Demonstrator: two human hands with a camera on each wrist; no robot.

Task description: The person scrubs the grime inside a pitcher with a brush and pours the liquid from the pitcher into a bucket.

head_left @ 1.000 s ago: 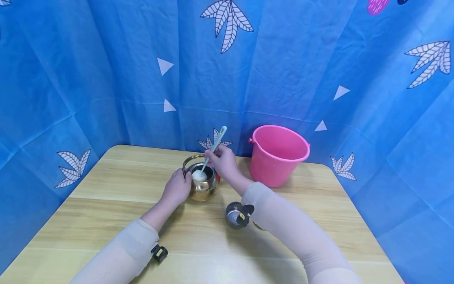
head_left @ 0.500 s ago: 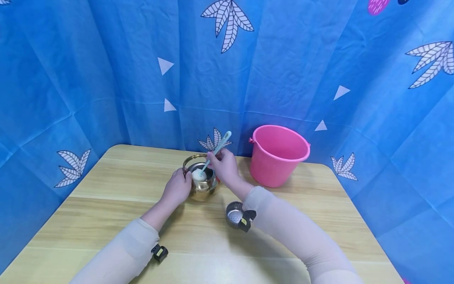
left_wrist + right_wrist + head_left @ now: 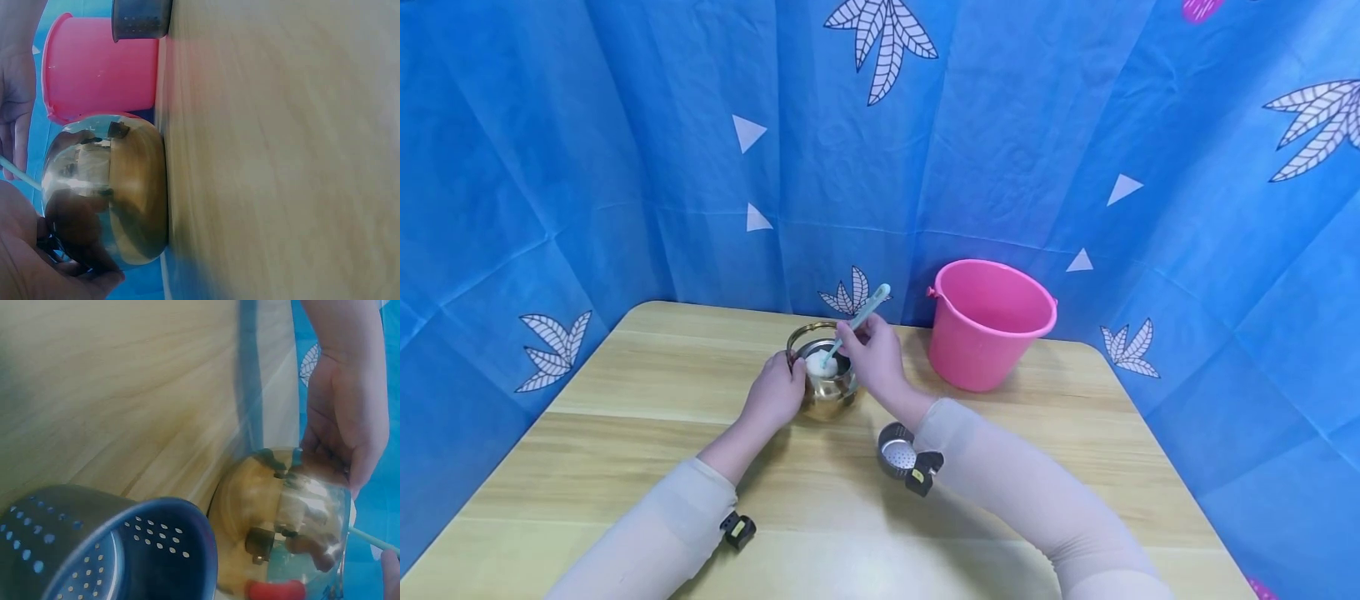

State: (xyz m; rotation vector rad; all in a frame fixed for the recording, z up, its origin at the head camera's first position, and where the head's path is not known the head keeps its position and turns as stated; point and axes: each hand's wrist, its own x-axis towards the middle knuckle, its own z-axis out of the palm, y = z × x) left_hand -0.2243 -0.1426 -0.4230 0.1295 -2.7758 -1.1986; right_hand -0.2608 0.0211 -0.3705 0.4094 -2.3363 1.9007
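A shiny gold metal teapot (image 3: 827, 402) with a raised loop handle (image 3: 808, 330) stands on the table in the head view. My left hand (image 3: 775, 390) grips its left side, at the rim and the foot of the handle. Inside the mouth sits the white, rounded head (image 3: 820, 364) of a cleaning brush, whose thin light-blue handle (image 3: 871, 305) leans up to the right. My right hand (image 3: 880, 357) pinches that handle between thumb and fingers, above the rim. In the left wrist view the round teapot body (image 3: 119, 200) shows, but its inside is hidden.
A pink bucket (image 3: 977, 358) stands behind and right of the teapot. A dark metal strainer cup (image 3: 897, 451) with a perforated inside sits in front of it, partly behind the right wrist camera. Blue patterned cloth (image 3: 700, 167) hangs along the wooden table's (image 3: 647, 400) back and sides.
The brush handle's top has moved right and down, so it leans more, and my right hand has shifted slightly right. My left hand and the teapot stay put.
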